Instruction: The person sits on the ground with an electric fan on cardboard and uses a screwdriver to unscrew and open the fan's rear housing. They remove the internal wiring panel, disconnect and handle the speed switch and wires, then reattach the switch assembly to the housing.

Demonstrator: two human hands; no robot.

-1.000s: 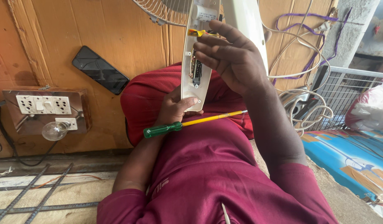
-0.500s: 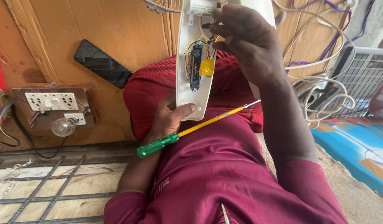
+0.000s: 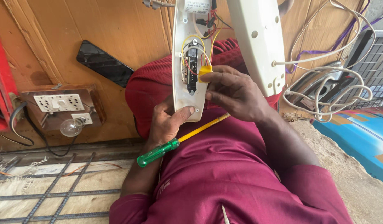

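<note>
**Fan housing open on the lap**

Fan housing [image 3: 184, 62] stands upright above the maroon-clad lap, wires showing inside. Left hand [image 3: 168, 122] grips its lower end, thumb on the front, with a green-handled screwdriver [image 3: 181, 140] lying beneath. Right hand [image 3: 235, 93] pinches a yellow part [image 3: 205, 71] among the wires.

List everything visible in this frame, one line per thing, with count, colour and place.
open casing half: 1, white, centre, wires and parts exposed inside
yellow component: 1, yellow, on the wiring inside the casing
second casing half: 1, white, top, right of the open half
screwdriver: 1, green handle with yellow shaft, across the lap
phone: 1, black, against the wooden panel
socket board: 1, white on brown box, left
bulb: 1, clear, below the board
cable bundle: 1, white, right
metal grid: 1, dark, lower left
left hand: holds the casing's lower end
right hand: fingers on the yellow component
</note>
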